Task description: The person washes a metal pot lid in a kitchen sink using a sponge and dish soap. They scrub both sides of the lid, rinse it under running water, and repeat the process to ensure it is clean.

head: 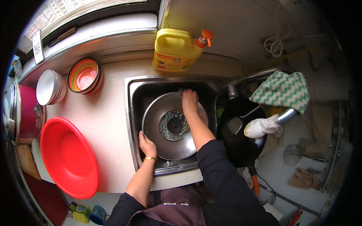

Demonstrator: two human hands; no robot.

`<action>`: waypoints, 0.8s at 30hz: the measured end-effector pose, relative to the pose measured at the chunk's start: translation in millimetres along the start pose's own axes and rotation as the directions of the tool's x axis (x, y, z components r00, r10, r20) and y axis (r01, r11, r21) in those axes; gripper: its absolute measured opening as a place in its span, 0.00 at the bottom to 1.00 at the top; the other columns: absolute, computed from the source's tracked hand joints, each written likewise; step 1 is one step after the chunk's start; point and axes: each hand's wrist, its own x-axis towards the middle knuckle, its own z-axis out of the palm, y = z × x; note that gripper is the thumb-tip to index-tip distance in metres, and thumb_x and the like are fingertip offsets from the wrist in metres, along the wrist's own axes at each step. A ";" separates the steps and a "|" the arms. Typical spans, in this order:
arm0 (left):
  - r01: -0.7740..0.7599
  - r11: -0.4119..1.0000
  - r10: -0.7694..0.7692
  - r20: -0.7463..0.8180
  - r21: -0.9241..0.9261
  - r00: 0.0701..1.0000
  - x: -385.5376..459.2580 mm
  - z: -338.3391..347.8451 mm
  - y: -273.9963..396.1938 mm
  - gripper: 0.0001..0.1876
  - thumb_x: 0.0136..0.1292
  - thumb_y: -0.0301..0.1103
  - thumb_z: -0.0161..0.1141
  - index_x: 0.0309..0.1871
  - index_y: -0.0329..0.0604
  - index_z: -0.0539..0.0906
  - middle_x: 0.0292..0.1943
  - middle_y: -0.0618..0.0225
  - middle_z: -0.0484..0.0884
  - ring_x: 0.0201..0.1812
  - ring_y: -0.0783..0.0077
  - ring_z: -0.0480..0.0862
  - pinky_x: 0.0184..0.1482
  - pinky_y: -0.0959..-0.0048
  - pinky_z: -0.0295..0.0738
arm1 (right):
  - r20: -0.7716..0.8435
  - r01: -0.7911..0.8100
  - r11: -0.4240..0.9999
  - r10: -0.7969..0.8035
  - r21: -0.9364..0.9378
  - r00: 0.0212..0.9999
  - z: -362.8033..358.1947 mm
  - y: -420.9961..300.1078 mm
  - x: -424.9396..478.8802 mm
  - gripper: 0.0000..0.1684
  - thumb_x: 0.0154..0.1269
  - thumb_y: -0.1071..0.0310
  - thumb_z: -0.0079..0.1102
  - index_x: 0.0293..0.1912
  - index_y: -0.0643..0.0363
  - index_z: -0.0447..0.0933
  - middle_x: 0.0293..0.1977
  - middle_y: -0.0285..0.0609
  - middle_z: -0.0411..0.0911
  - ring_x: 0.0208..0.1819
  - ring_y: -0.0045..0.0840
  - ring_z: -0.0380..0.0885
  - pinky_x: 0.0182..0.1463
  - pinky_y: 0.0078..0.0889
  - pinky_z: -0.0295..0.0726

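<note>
A round stainless-steel pot lid (pixel 158 113) with a glass ring and a dark knob at its centre lies tilted in the metal sink (pixel 130 127). Whitish streaks cover the glass. My left hand (pixel 147 145) grips the lid's rim at the lower left, a gold-coloured bracelet at its wrist. At the far rim, my right hand (pixel 190 99) has its fingers curled on a small dark pad (pixel 180 90). Motion blur and the fingers hide most of that pad, so its kind is unclear.
Left of the sink stand a red plastic basin (pixel 70 155), stacked orange bowls (pixel 84 77) and white bowls (pixel 46 87). Behind is a yellow detergent jug (pixel 172 53) with an orange pump. A black wok (pixel 240 149), the cloth-wrapped faucet (pixel 261 127) and a green-white cloth (pixel 282 90) crowd the right.
</note>
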 end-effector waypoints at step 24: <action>0.046 0.982 -0.128 0.461 0.184 0.878 15.9 -32.9 9.9 0.24 0.57 0.19 0.43 0.59 0.31 0.59 0.42 0.36 0.77 0.47 0.40 0.77 0.49 0.55 0.72 | 0.393 -0.050 0.932 -0.101 0.358 0.914 -123.9 39.9 -183.7 0.21 0.47 0.74 0.64 0.45 0.54 0.77 0.41 0.42 0.74 0.46 0.38 0.69 0.51 0.36 0.66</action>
